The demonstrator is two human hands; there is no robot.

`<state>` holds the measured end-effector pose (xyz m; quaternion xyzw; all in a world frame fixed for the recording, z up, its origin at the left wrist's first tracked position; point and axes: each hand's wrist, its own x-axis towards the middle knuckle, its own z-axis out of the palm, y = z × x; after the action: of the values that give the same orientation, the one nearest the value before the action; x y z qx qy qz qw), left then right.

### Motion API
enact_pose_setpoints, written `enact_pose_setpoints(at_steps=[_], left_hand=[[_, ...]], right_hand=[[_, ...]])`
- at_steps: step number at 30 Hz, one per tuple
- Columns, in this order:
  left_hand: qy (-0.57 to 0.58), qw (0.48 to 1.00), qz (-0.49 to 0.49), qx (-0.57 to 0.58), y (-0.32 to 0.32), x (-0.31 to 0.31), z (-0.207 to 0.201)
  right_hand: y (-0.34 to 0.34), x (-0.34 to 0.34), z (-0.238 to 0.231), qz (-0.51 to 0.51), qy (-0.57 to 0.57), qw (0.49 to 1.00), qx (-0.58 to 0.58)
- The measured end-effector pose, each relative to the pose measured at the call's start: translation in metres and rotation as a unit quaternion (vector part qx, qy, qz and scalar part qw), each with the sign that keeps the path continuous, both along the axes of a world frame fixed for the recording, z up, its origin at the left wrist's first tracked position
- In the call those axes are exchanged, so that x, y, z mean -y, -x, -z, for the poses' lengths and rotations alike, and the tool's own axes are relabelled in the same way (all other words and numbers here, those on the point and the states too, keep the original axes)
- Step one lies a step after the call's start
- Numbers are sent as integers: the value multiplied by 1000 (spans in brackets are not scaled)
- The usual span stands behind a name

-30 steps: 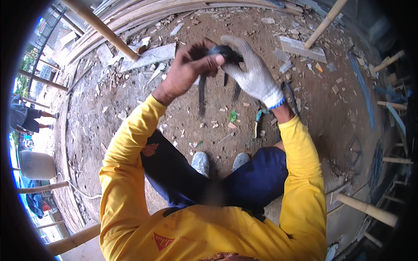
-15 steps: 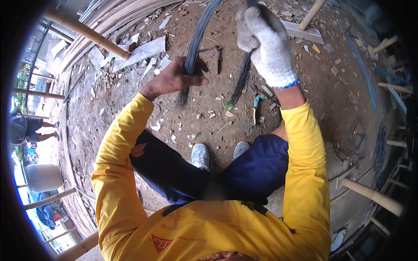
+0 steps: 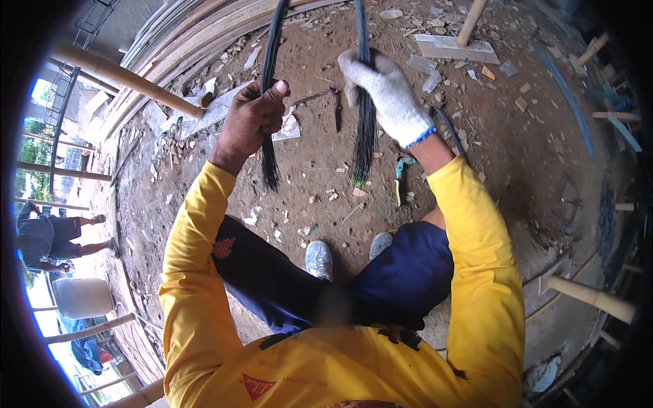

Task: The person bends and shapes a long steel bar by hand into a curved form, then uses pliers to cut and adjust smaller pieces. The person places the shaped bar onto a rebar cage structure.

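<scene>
Standing by, I am noting two dark wire bundles hanging above the dirt ground (image 3: pixel 299 160), in front of the person's knees. The left hand (image 3: pixel 250 121), bare, is gripping the left bundle (image 3: pixel 273 47), its fingers curling together and clamping on the strands. The right hand (image 3: pixel 391 92), gloved, is holding the right bundle (image 3: pixel 365 132), fingers wrapping it; the fingertips are partly hiding. Both bundles are running out past the upper edge of view, so I cannot tell whether they are joining there.

Risks: the lower ends are fanning out loose below each hand. Should either grip slacken, single strands could be slipping out and scattering into the rubble (image 3: pixel 256 216). The bare palm is lacking the cover that the glove is giving; a sharp strand end could be pricking or cutting it, particularly if wire is sliding through the fist.

The right bundle's ends are hanging in line with a green scrap (image 3: pixel 356 182); contact I cannot confirm. Pliers (image 3: pixel 400 180) are lying near the right forearm, and a dark tool (image 3: pixel 336 110) is lying between the bundles. Trailing strands could be snagging on either if the hands are dropping low. The shoes (image 3: pixel 318 260) are resting close by, so falling ends could be tangling underfoot.
</scene>
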<state>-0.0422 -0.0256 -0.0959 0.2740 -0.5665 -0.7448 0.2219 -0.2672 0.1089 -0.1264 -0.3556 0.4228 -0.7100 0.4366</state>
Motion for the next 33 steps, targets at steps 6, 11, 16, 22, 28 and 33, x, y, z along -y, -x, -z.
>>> enact_pose_setpoints(at_steps=[6, 11, 16, 22, 28, 33], left_hand=[[87, 996, -9, -11, -4, 5, -10], [50, 992, 64, 92, -14, -8, 2], [350, 912, 61, 206, -19, -11, 25], [491, 851, 12, 184, -34, 5, 57], [516, 834, 29, 195, -50, 28, 41], [452, 869, 29, 197, -52, 19, 13]], right_hand=[[-17, -2, -1, -22, -9, 996, 86], [-3, 6, -11, 55, 47, 992, 106], [-3, 15, -3, 98, 0, 990, 98], [-2, 24, 15, 55, -104, 993, 21], [2, 20, 22, 73, -119, 985, -104], [4, 10, -1, 129, -61, 986, -85]])
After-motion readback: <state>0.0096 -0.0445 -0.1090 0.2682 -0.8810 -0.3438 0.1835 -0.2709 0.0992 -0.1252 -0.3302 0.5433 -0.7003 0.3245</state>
